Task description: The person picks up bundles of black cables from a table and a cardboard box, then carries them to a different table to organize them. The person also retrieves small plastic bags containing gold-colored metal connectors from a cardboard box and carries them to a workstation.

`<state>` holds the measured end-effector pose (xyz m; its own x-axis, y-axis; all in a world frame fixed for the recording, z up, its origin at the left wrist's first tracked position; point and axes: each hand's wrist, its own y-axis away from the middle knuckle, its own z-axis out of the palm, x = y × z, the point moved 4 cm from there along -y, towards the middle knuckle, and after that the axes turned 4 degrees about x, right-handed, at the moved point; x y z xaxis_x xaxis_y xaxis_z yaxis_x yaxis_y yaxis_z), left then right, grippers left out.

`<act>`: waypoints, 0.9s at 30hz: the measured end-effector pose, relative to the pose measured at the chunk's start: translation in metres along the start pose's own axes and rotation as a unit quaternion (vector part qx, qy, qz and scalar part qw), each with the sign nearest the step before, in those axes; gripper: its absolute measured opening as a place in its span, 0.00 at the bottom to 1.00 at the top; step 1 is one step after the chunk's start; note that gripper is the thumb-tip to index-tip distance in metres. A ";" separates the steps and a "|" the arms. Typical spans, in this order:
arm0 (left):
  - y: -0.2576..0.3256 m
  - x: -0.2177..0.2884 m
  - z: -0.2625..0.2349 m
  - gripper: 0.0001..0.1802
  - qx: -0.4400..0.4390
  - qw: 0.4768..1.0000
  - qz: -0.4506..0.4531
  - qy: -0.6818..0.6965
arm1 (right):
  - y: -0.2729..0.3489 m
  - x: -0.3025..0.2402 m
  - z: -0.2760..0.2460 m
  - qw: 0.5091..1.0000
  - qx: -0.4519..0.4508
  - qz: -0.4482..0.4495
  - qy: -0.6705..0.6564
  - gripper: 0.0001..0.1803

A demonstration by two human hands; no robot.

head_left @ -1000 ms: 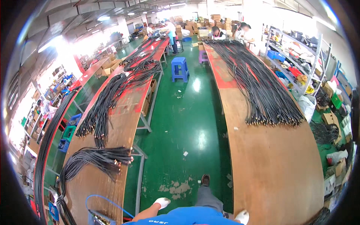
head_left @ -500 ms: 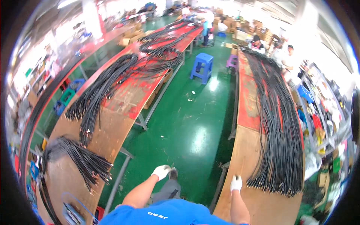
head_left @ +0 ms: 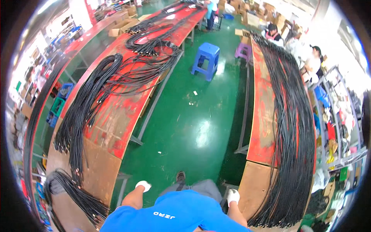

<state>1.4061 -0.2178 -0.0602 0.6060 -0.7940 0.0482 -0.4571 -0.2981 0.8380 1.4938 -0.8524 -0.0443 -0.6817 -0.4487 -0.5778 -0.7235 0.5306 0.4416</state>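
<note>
My left hand (head_left: 143,186), in a white glove, hangs over the aisle beside the left table. Its fingers are turned down out of sight, and nothing shows in it. My right hand (head_left: 233,196), gloved too, is at the near left edge of the right table; its fingers are too small and foreshortened to read. No object sticks out of it. Closest to it lies a long, wide spread of black cables (head_left: 290,154) along the right table. A bent bundle of black cables (head_left: 79,197) with copper-coloured ends rests on the left table, apart from my left hand.
Green floor (head_left: 181,131) runs between the left table (head_left: 104,158) and the right table (head_left: 255,185). Ahead stand a blue stool (head_left: 206,60) and a purple stool (head_left: 243,51). More cable bundles (head_left: 89,89) cover the left table. People (head_left: 313,62) are beyond the right table, near a rack (head_left: 336,112).
I have moved forward along the aisle; the tables and stools have shifted in view. Both hands sit lower in the picture, and my left hand is further left.
</note>
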 end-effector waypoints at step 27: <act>-0.341 0.540 -0.467 0.22 0.172 0.946 0.243 0.126 | -0.581 -0.679 0.017 0.986 0.073 -0.147 0.019 0.19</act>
<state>2.1929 -0.2981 -0.0660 0.3863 -0.7432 0.5462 -0.8800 -0.1194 0.4598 2.3792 -0.8433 0.0799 -0.4496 -0.6239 -0.6392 -0.8697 0.4691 0.1537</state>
